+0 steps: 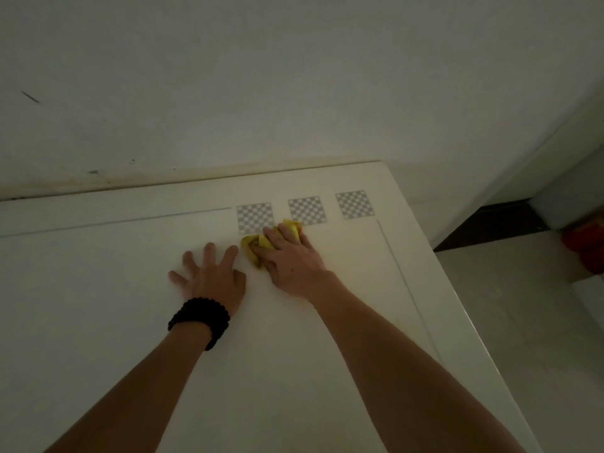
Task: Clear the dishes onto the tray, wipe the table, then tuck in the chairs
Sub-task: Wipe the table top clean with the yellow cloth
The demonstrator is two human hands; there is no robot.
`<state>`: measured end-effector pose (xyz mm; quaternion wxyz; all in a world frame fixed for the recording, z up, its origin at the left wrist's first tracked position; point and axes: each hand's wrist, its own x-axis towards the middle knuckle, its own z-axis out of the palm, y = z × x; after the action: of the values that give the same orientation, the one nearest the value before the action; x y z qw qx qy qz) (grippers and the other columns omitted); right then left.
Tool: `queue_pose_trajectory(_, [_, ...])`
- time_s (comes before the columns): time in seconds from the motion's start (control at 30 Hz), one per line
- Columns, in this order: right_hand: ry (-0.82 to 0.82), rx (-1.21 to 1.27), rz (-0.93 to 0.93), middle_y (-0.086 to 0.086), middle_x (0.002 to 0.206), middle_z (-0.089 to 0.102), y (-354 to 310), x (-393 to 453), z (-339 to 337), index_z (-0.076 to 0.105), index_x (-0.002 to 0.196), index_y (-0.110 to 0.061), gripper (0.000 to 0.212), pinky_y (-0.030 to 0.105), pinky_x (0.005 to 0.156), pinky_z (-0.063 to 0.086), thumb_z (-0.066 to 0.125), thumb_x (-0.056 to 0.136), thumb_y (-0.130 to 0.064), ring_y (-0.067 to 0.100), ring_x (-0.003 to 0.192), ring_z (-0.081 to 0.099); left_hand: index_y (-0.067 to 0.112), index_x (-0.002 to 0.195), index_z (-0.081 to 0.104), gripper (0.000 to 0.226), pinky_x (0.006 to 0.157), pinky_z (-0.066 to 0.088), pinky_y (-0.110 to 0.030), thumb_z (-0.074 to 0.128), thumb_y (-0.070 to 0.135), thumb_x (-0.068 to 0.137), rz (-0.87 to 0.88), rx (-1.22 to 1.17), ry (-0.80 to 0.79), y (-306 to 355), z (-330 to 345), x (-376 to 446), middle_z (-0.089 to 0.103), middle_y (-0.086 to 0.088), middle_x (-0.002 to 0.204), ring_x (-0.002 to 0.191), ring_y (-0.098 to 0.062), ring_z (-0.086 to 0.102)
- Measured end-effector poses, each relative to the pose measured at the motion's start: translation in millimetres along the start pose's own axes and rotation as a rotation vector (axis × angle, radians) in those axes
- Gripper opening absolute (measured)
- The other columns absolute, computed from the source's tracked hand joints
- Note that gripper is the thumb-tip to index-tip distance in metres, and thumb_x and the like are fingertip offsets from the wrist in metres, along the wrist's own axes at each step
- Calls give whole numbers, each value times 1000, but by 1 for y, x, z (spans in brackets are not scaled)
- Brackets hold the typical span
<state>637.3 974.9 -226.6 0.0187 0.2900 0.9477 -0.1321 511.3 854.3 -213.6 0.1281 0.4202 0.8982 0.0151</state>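
A bunched yellow cloth (251,245) lies on the white table (98,289) near its far right corner. My right hand (291,259) lies on top of the cloth and presses it onto the tabletop, fingers spread over it, just below the checkered squares. My left hand (212,276) rests flat on the bare table right beside it, fingers spread, a black bead bracelet on the wrist. No dishes, tray or chairs are in view.
Three grey checkered squares (306,210) are printed along the table's far edge. A white wall runs directly behind the table. The table's right edge (457,305) drops to a pale tiled floor, with a red object (585,246) at the far right.
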Motion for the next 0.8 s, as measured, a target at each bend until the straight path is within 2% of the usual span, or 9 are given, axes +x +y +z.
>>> queue_pose_trajectory(0.1, [27,15,61,-3,166,18,46,-12,-11,35,150,-41,50,51,122,10,39,101,-37,23,153,8,39,140,42,45,108,21,-61,41,35,95,-35,-7,51,-2,3,2,33,1,152,138,-38,21])
queue_pose_trajectory(0.3, [47,14,299,-5,167,14,130,-57,-29,28,152,-43,50,53,121,13,33,103,-39,25,154,4,33,139,48,47,109,17,-64,49,27,92,-92,-24,83,4,12,2,41,-3,150,139,-39,24])
queue_pose_trajectory(0.6, [51,67,507,-3,167,9,133,-72,-32,29,153,-40,51,54,122,7,32,103,-37,27,154,1,35,143,39,48,112,9,-66,40,31,94,-154,-89,34,18,10,-4,25,-1,158,146,-35,9])
queue_pose_trajectory(0.8, [90,58,674,1,167,11,145,-94,-32,29,153,-37,52,56,121,4,33,102,-37,30,153,1,36,145,36,50,111,12,-66,38,31,95,-122,-40,23,11,11,-7,23,2,159,146,-33,9])
